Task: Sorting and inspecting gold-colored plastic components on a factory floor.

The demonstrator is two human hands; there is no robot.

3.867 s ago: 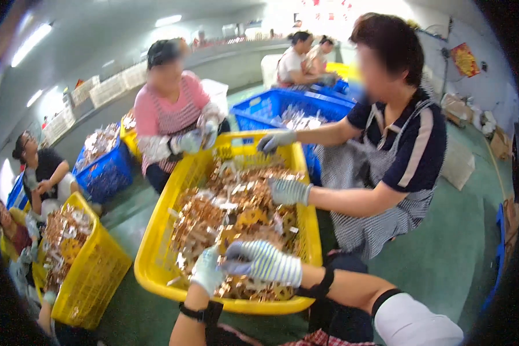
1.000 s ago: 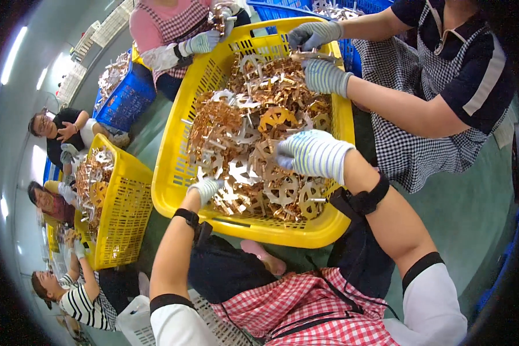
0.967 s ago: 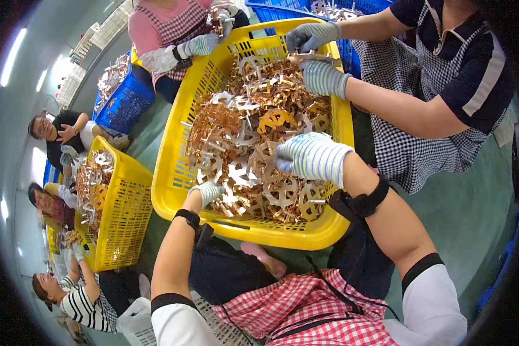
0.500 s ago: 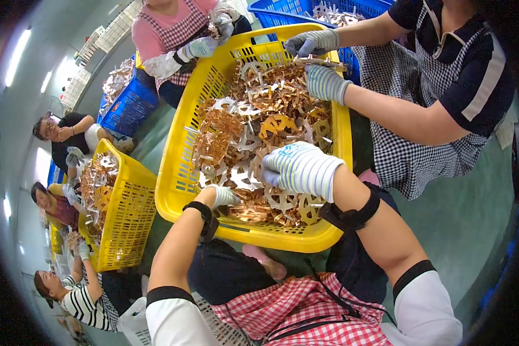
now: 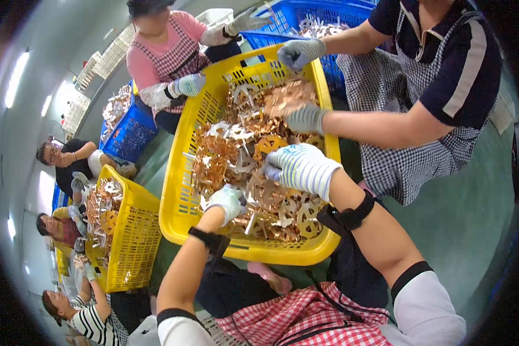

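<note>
A yellow plastic basket stands in front of me, heaped with flat stamped metal pieces, copper and silver in colour. My right hand, in a striped work glove, reaches into the heap from the right. Its fingers are closed at the edge of a blurred, copper-toned stamped metal piece. Lower left, my gloved left hand rests over the pieces near the basket's front edge. Its fingers are curled, and what they hold, if anything, is hidden. A brass-coloured spoked piece lies below my right hand.
Across the basket on the right, a co-worker's gloved hand is beside a blurred copper sheet. Another co-worker's glove is at the far left rim. Blue baskets and a second yellow basket stand around.
My left hand has moved up and inward over the pieces. My right hand stays nearly in place. The right co-worker's near hand has come down into the basket, beside a copper sheet.
</note>
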